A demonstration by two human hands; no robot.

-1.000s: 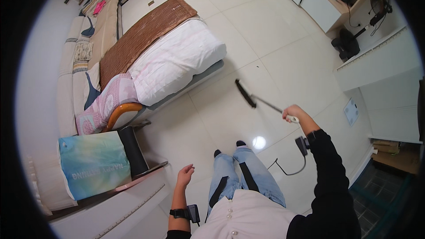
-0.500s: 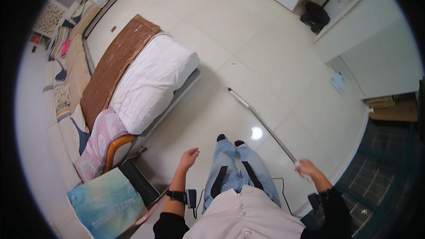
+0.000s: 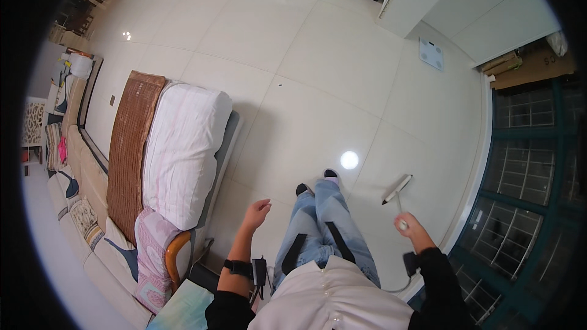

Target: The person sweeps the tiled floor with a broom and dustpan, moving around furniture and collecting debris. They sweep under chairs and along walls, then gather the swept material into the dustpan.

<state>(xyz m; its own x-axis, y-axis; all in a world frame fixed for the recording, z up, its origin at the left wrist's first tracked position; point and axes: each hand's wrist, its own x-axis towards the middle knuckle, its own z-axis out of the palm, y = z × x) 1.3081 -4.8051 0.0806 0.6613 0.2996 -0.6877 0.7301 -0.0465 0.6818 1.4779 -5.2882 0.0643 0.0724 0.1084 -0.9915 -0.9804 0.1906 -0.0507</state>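
My right hand (image 3: 413, 231) is wrapped round the end of a long-handled mop, at the right of my legs. The mop's narrow white head (image 3: 397, 190) with dark ends rests on the floor ahead of that hand. Its thin handle is seen almost end-on, so it looks short. My left hand (image 3: 259, 212) hangs in the air left of my knees, fingers curled together, with nothing visible in it. It is nearest to the folding bed (image 3: 227, 137), which carries a white quilt (image 3: 183, 146) and a brown mat (image 3: 131, 159).
Pale tiles (image 3: 318, 110) cover the floor. A beige sofa (image 3: 92, 162) runs along the left, with a blue-green bag (image 3: 183, 307) nearer me. Green-framed barred glass (image 3: 520, 220) borders the right. A white scale (image 3: 431, 54) and cardboard (image 3: 535, 70) lie beyond.
The mop head has swung from far ahead in the middle to the right, closer to my right hand. My view has turned rightward. My left hand stays raised.
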